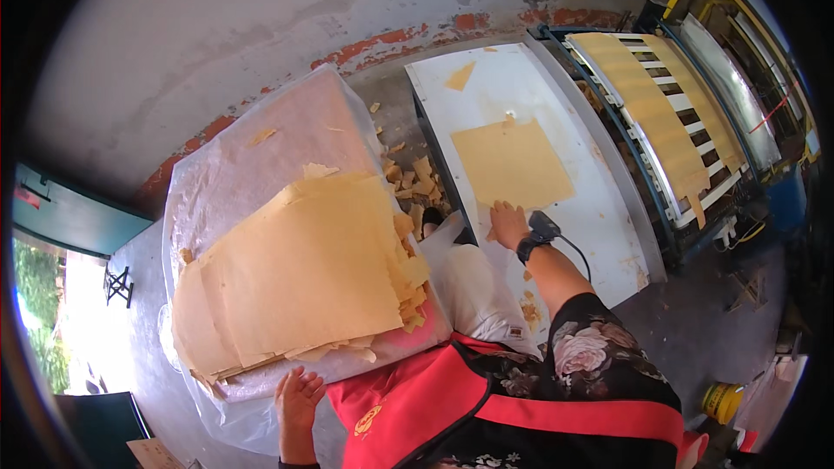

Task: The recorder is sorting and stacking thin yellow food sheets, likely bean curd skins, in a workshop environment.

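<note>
A single tan sheet, which looks like wood veneer (511, 163), lies flat on a white tabletop (580, 208). My right hand (508, 225) reaches its near edge, palm down; whether the fingers grip the sheet or a scrap is hidden. On that wrist sits a black strap with a small cabled device (544, 228). To the left, a pile of similar tan sheets (300, 267), ragged along its right side, rests on a plastic-covered stack (260, 163). My left hand (300, 397) is beside the near edge of this stack, fingers apart and holding nothing.
Broken tan scraps (417, 182) litter the floor between stack and table. A slatted machine bed (677, 104) carrying tan sheets adjoins the table's right. A yellow bucket (722, 402) stands at lower right, a folding stool (118, 286) at far left. Behind is a peeling wall (293, 26).
</note>
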`<state>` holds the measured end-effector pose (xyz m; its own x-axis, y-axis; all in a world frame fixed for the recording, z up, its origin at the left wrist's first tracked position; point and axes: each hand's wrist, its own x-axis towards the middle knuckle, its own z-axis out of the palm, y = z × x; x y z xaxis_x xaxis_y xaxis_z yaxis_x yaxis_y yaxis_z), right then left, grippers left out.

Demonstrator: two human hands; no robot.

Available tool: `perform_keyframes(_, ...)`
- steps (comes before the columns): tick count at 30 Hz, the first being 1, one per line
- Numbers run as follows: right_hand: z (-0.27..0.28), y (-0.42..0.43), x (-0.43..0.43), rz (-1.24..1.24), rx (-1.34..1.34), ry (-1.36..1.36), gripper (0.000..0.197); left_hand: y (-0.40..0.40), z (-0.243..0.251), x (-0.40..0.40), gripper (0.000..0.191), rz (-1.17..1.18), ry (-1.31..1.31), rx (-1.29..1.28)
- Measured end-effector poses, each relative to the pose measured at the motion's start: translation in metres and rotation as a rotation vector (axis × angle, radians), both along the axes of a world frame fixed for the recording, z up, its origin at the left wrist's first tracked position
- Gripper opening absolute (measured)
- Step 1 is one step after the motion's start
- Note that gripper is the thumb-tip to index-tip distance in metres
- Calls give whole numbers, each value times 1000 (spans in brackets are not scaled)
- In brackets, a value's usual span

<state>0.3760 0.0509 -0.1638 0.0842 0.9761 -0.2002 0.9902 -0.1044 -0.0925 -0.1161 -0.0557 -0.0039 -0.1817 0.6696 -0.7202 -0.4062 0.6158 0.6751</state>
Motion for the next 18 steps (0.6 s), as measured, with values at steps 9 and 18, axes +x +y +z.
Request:
perform_keyframes(9, 132, -48, 6, 215, 712, 340, 7, 43, 10, 129, 25, -766, -24, 243)
perform_keyframes(18, 346, -111, -100, 714, 310, 308, 14, 60, 36, 186, 57, -922, 794, 1447)
